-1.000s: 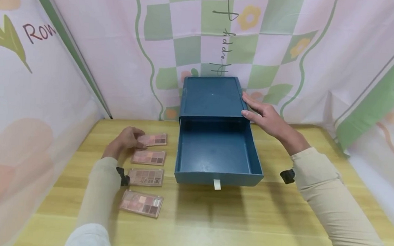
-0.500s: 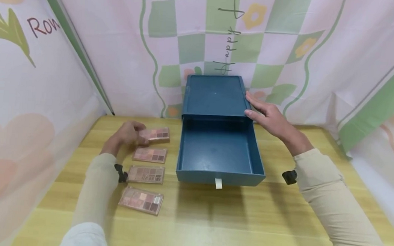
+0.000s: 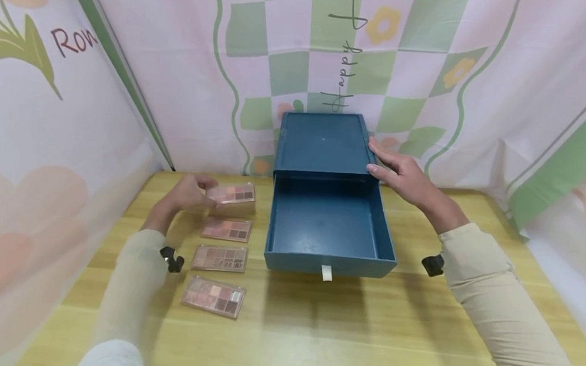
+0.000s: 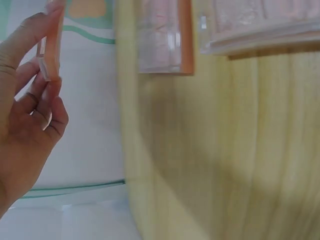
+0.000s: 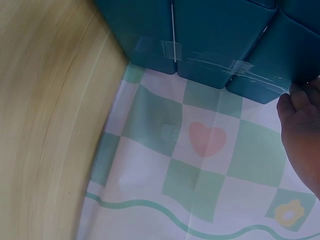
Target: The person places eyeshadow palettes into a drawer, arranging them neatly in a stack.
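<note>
My left hand (image 3: 190, 192) pinches the left end of an eyeshadow palette (image 3: 237, 194), raised a little off the table. In the left wrist view, thumb and fingers hold that palette (image 4: 51, 52) edge-on. Nearer the front, a column of three more palettes lies flat: one (image 3: 227, 229), a browner one (image 3: 220, 258) and a slightly turned one (image 3: 214, 297). My right hand (image 3: 401, 175) rests with extended fingers on the right top edge of a dark blue drawer box (image 3: 320, 143). Its drawer (image 3: 330, 265) is pulled out, and the inside holds nothing.
The right wrist view shows the box as several stacked blue units (image 5: 220, 40) joined by clear tape. A white pull tab (image 3: 326, 273) hangs from the drawer front. Printed curtains (image 3: 292, 37) stand behind and beside the wooden table (image 3: 313, 346).
The farthest palette has been lifted off the table by my left hand, rising slightly. My right hand stays on the box edge. The head view has shifted slightly.
</note>
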`<state>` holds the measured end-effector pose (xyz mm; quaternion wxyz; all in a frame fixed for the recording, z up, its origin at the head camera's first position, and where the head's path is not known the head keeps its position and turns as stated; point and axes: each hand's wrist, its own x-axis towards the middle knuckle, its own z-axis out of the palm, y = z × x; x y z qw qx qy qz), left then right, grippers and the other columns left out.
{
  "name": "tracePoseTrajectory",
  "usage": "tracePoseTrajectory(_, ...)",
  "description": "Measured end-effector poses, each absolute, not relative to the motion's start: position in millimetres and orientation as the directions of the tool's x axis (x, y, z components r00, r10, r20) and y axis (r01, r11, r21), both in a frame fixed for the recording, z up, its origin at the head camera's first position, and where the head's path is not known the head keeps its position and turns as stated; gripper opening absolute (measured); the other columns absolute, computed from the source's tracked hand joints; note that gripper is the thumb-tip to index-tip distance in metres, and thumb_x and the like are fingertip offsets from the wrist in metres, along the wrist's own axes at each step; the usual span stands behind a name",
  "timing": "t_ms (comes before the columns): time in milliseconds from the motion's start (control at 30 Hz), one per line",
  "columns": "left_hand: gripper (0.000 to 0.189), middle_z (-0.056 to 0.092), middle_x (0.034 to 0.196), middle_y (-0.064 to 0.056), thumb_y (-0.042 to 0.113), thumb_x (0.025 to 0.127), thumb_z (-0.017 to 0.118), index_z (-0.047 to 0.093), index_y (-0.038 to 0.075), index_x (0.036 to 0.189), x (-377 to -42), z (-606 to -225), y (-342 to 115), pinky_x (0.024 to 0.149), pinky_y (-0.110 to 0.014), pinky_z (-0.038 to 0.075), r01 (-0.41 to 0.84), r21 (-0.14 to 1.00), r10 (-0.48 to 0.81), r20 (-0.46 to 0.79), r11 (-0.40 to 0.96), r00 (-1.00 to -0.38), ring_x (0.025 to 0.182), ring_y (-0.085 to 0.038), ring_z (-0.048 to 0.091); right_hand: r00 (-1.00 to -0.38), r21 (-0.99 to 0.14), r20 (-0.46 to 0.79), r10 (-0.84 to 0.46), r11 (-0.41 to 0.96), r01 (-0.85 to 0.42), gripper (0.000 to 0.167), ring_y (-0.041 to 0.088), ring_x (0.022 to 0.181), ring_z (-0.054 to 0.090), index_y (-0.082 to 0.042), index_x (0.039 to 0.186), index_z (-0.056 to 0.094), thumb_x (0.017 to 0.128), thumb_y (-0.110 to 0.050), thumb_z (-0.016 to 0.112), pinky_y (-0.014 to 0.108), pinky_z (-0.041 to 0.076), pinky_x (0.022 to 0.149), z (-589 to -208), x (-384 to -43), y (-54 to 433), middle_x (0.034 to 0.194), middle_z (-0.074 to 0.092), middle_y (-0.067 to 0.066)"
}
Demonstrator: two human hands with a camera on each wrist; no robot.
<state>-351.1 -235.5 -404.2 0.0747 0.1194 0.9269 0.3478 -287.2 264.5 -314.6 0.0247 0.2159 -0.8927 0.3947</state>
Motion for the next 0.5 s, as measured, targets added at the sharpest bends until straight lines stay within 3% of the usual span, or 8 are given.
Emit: tracePoseTrajectory(500,0.072,0.066,0.126,-0.02,0.032,0.071,0.091,0.065,0.001,0.131,-325,-357,-231,0.101,-0.054,0.05,0.257,0.637,0.305,0.037,0.726,-0.952,0.12,-0.039,0.056,-0.907,-0.701,0.203,-0.368,0.593,-0.397,0.065,0.026,0.16,0.015,-0.016,0.161,0.024,0.105,-0.032,0.054,0.057,0.022,0.126,-313,-287,266,0.172,0.017,0.003)
